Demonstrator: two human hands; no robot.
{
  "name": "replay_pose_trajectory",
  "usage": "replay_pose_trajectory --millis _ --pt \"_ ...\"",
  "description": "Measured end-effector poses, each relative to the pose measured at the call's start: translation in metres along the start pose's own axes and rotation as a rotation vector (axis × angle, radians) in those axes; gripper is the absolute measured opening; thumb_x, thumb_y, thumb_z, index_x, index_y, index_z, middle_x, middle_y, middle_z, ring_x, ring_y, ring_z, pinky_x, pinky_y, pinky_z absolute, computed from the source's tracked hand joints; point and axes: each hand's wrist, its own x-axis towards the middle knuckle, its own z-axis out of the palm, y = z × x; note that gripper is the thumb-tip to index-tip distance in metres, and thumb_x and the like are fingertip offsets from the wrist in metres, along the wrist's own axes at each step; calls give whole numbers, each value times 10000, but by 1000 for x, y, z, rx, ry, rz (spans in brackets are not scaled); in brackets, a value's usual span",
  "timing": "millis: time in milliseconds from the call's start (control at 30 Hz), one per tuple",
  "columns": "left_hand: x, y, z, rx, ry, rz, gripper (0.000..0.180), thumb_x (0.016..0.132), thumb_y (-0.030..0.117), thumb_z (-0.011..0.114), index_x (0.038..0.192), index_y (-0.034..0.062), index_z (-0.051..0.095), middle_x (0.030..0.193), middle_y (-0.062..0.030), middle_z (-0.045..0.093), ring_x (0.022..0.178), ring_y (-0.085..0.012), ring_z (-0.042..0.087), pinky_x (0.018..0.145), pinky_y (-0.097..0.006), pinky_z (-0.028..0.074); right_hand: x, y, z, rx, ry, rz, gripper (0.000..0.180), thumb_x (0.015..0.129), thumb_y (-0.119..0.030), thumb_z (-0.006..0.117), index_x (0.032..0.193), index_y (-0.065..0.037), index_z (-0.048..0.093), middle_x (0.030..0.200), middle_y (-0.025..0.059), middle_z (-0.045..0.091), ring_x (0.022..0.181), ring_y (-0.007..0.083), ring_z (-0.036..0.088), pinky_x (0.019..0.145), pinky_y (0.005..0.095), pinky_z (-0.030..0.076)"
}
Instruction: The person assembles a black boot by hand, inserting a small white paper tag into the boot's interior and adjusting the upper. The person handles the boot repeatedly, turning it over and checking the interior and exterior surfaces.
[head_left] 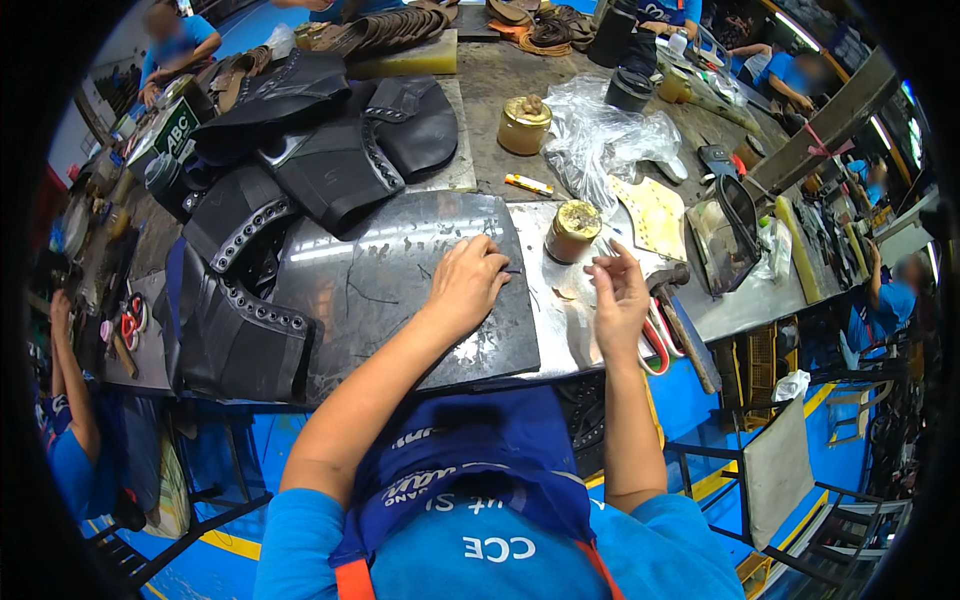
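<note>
My left hand [468, 287] rests on a dark, shiny board [400, 240] with its fingers curled under. A small dark bit shows at its fingertips, too little to name. Over the metal tabletop, my right hand [621, 292] is raised beside an open jar of brownish paste [574, 231]. Its thumb and fingers are drawn together, and whatever they hold is too small to make out. Thin black strands [370, 293] lie on the board. Black leather boot uppers [245, 335] with rows of eyelets are piled along the board's left and far sides.
A hammer [685, 325] and red-handled scissors [655, 345] lie right of my right hand. Beyond are a yellow perforated piece [655, 215], crumpled clear plastic [610, 135], a second jar [524, 126] and a yellow marker [529, 185]. Co-workers sit around; a chair [770, 475] stands at right.
</note>
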Motion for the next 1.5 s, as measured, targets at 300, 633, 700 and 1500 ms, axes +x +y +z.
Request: replay_pose_trajectory --millis 300,633,700,1500 --pt "10 -16 -12 -172 202 -175 68 704 22 602 761 28 566 762 -105 543 704 -285 547 625 -347 443 -2 19 5 -111 59 -69 235 767 -10 572 999 10 547 829 97 556 756 165 584 688 266 469" --pt "16 -42 -27 -314 322 -271 62 746 20 584 804 8 564 736 -73 561 633 -180 550 571 -269 432 57 29 -2 -84 204 -115 242 805 -49 544 1038 11 516 897 106 563 834 172 548 738 284 444" --pt "20 -48 -30 -621 294 -488 46 771 28 575 809 5 563 715 -25 554 578 -88 514 515 -219 411 87 31 -18 -187 169 -114 207 812 -52 528 1005 21 530 883 109 580 832 171 558 741 281 441" --pt "28 -56 -57 -1364 320 -845 115 817 58 564 917 5 548 725 -29 557 603 -78 540 555 -183 467 185 112 52 -582 -661 -15 195 691 -106 657 832 -22 552 755 111 592 711 251 572 652 329 449"
